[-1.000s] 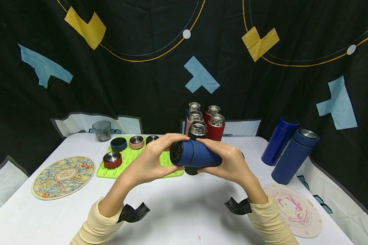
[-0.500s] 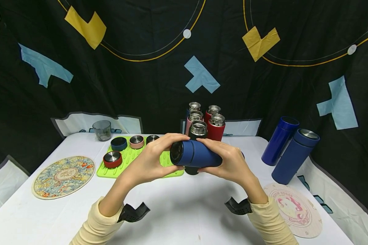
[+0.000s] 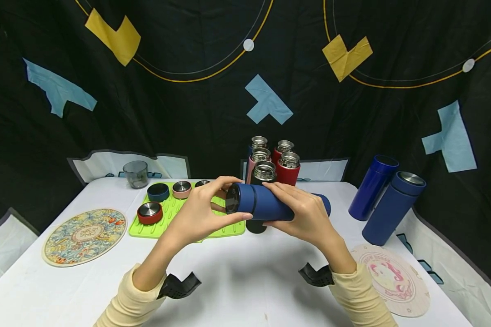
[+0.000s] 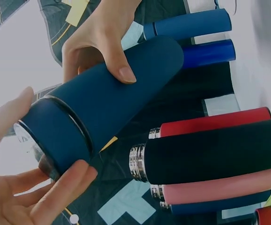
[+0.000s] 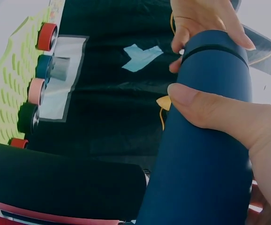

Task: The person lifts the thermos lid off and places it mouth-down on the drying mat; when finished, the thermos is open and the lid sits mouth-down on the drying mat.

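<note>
A blue thermos bottle lies nearly level in the air over the table, its lid toward the left. My left hand is round that lid, thumb along the lower side and fingers behind it. In the left wrist view, its fingertips are at the edge of the lid, and a dark ring shows between lid and body. My right hand grips the bottle's body, its thumb lying across it in the right wrist view. The bottle hides part of a black bottle standing behind.
Several lidless bottles, including a red bottle, stand behind the hands. A green mat on the left bears several lids, one a red lid. Also about are a glass, a patterned placemat, a pink placemat and a tall blue bottle.
The left hand's grasp has shifted on the lid: its thumb now reaches further right and its fingers sit further back. The bottle has tilted slightly, showing more of its far right end.
</note>
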### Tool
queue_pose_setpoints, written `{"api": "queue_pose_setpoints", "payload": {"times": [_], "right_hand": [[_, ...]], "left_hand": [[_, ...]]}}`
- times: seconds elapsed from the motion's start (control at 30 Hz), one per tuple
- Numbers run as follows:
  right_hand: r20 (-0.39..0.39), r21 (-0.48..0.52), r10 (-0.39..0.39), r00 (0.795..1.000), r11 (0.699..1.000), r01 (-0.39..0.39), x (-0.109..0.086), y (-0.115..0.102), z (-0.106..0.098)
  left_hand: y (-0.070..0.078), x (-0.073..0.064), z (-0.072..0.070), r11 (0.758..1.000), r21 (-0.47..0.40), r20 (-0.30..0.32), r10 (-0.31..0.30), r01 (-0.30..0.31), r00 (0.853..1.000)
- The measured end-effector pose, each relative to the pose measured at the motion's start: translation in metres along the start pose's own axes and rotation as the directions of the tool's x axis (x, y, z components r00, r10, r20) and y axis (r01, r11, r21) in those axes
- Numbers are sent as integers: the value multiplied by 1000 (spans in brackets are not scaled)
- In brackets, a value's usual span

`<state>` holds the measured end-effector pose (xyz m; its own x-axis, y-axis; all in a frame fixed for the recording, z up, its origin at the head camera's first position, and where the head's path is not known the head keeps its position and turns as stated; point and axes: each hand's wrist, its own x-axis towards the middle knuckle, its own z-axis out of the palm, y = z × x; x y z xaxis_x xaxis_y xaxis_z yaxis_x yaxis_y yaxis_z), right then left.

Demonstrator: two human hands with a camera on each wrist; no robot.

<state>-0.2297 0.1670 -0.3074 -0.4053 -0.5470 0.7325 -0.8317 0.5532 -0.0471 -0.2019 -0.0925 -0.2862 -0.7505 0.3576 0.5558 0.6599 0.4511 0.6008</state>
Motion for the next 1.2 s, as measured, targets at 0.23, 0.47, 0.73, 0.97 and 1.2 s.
{"api": "queue_pose_setpoints", "payload": {"times": [0.23,0.47,0.73,0.97,1.2], "right_hand": [[27,50,21,999,999,-22,-2,2,-1],[57,132,31,998,990,-39,-3,4,-1],[36,70,21,999,997,-23,-2,2,0],[19,-3,8,1000,1000,-8,0,1,-1],[48,93,40,998,995,-44,-1,3,-2]], "left_hand": [[-2,2,-2,989,7,97,148,-150,984],[-5,2,-3,948,-19,141,318,-319,937],[-5,1,-1,980,-33,61,197,-196,978],[-5,1,-1,992,-27,56,123,-121,991],[-8,3,-2,957,9,100,288,-290,952]]}}
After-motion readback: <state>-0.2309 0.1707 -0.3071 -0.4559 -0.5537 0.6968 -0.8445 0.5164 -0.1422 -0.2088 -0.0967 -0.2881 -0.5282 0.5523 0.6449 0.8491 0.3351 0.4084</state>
